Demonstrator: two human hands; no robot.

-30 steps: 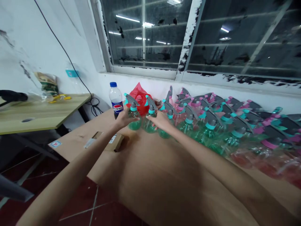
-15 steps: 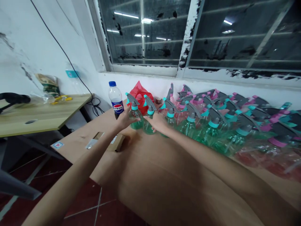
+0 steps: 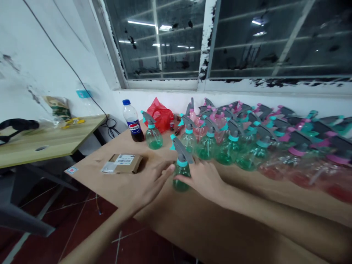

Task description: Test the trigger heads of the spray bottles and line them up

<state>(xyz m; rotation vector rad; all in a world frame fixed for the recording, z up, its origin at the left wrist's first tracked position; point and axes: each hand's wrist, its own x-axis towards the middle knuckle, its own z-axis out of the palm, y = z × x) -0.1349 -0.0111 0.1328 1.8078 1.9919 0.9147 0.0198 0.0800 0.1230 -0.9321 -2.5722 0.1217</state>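
Note:
A spray bottle (image 3: pixel 181 179) with green liquid, a turquoise collar and a grey trigger head stands apart from the row, near the middle of the view. My right hand (image 3: pixel 206 180) grips it from the right, thumb across its front; the other fingers are partly hidden behind. My left hand (image 3: pixel 152 183) is open on the bottle's left, fingers stretched toward it; whether the fingertips touch it I cannot tell. Behind, another green spray bottle (image 3: pixel 154 138) stands alone beside a cola bottle (image 3: pixel 133 123).
Rows of green and pink spray bottles (image 3: pixel 231 146) fill the table's back right along the wall. A small cardboard parcel (image 3: pixel 123 163) lies at left on the brown table (image 3: pixel 192 220). A red plastic bag (image 3: pixel 161 115) sits against the wall. Farther left is a wooden desk (image 3: pixel 55 141).
One green spray bottle has come forward from the row toward me with my right hand. My left hand has left the bottle beside the cola and moved nearer. The view has shifted slightly.

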